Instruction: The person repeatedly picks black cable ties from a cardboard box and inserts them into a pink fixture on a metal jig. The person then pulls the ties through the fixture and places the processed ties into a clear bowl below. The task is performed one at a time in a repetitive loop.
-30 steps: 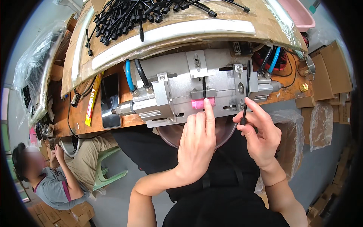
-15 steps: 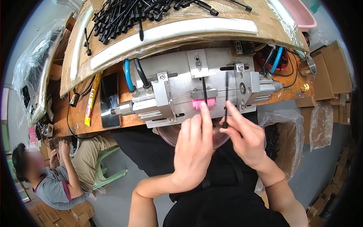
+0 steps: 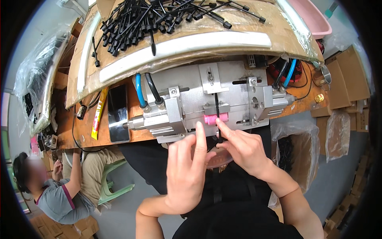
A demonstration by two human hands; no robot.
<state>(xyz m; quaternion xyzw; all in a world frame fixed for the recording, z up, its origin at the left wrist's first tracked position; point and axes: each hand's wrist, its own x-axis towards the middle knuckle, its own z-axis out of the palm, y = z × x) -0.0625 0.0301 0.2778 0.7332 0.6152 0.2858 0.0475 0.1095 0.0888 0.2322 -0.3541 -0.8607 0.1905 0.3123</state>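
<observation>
The largest thing is the cardboard-covered board (image 3: 254, 30) at the back, bearing a heap of black rods (image 3: 137, 26); in front of it sits the flat metal fixture (image 3: 240, 95), which looks heavy and rigid. The left hand (image 3: 184, 171) hovers at its front edge, index finger stretched out and thumb well apart from it, with nothing seen between them. The right hand (image 3: 252, 153) has its index fingertip on a slim black rod (image 3: 217, 100) and its thumb by the near end, so the rod appears pinched between them. That rod lies front to back across the middle of the fixture, over a small pink block (image 3: 209, 119). It should be light and fairly stiff, probably smooth plastic, and its thin shaft could bend if pressed from the side. The pink block may be softer; I cannot tell. Smallest is the rod's thick end cap (image 3: 220, 139), likely the surest hold, with a fingertip along the shaft to steer.
</observation>
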